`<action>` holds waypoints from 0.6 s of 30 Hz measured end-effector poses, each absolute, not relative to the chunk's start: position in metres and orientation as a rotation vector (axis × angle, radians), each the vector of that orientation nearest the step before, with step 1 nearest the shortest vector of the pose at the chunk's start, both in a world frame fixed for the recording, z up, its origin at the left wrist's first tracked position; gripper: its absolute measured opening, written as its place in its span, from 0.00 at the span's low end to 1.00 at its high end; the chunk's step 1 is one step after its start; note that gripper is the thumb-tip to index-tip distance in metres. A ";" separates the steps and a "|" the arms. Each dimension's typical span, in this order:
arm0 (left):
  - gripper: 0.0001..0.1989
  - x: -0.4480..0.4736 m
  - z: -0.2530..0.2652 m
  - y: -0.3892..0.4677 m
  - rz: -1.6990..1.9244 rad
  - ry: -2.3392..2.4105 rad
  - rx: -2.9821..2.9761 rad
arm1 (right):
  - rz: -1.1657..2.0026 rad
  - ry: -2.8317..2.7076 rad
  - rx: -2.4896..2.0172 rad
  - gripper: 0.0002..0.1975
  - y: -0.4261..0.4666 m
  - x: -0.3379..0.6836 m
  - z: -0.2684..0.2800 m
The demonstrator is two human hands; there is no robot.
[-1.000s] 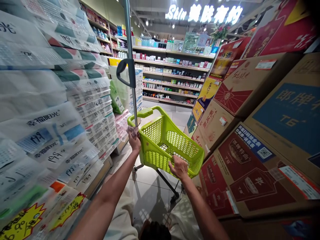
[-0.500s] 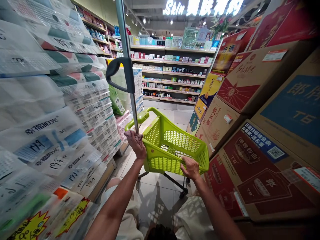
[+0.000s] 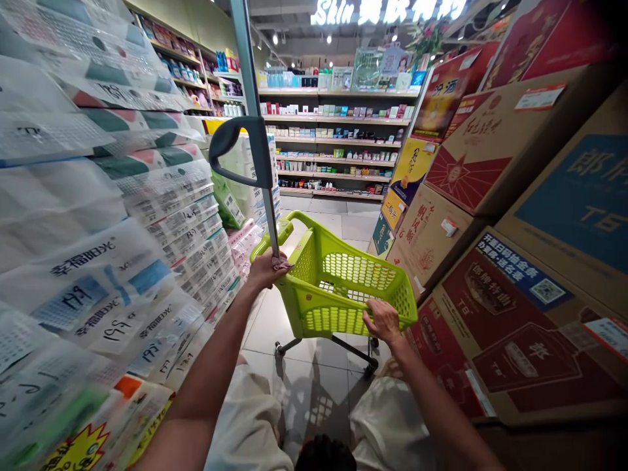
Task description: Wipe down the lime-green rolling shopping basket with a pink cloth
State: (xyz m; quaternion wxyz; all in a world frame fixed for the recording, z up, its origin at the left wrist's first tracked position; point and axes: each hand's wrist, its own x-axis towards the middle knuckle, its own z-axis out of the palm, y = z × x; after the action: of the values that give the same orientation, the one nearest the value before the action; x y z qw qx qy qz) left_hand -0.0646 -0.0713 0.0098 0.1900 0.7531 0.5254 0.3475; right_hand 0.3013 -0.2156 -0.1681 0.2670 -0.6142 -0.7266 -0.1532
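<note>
A lime-green shopping cart point(image 3: 290, 306) with a perforated basket stands on the tiles in front of my legs, its basket empty. My left hand point(image 3: 266, 271) is closed on a crumpled pinkish cloth point(image 3: 281, 264) at the handle-side corner, by the foot of a metal pole point(image 3: 271, 219). Part of the cloth is hidden behind my fingers. Higher up the pole is a dark grey loop grip point(image 3: 262, 154), which no hand touches. At the near side of the basket, my right hand point(image 3: 383, 320) grips the rim, thumb outside and fingers over the top.
Stacked white paper packs point(image 3: 112, 261) rise close on my left, with price tags point(image 3: 73, 451) below. Piled liquor cartons point(image 3: 510, 333) press in on the right. Beyond the cart, cosmetics shelves point(image 3: 338, 120) stand across the tiled floor point(image 3: 314, 205).
The cart has shifted slightly right in view and turned a little. My left hand has rotated at the corner, the cloth now on its right side. My right hand keeps its rim hold.
</note>
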 end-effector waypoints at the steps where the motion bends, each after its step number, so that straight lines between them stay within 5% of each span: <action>1: 0.18 -0.054 0.000 -0.079 1.120 1.598 2.069 | -0.433 -1.919 -1.664 0.09 -0.215 0.295 -0.166; 6: 0.26 -0.015 -0.060 -0.122 1.802 1.691 1.837 | -0.427 -1.759 -1.517 0.18 -0.207 0.237 -0.152; 10: 0.28 -0.024 -0.085 -0.145 1.914 1.651 1.813 | -0.331 -1.748 -1.520 0.11 -0.203 0.201 -0.142; 14: 0.28 -0.049 -0.063 -0.141 2.068 1.802 1.619 | -0.286 -1.696 -1.552 0.13 -0.203 0.196 -0.145; 18: 0.22 -0.081 -0.016 -0.123 1.847 1.797 1.590 | -0.263 -1.706 -1.570 0.13 -0.203 0.200 -0.148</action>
State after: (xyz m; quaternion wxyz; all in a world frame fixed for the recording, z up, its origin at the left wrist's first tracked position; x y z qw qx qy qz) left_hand -0.0812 -0.1233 -0.0161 0.0566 0.5244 0.5926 0.6088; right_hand 0.2001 -0.2032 -0.1482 0.3930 -0.6187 -0.6723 -0.1038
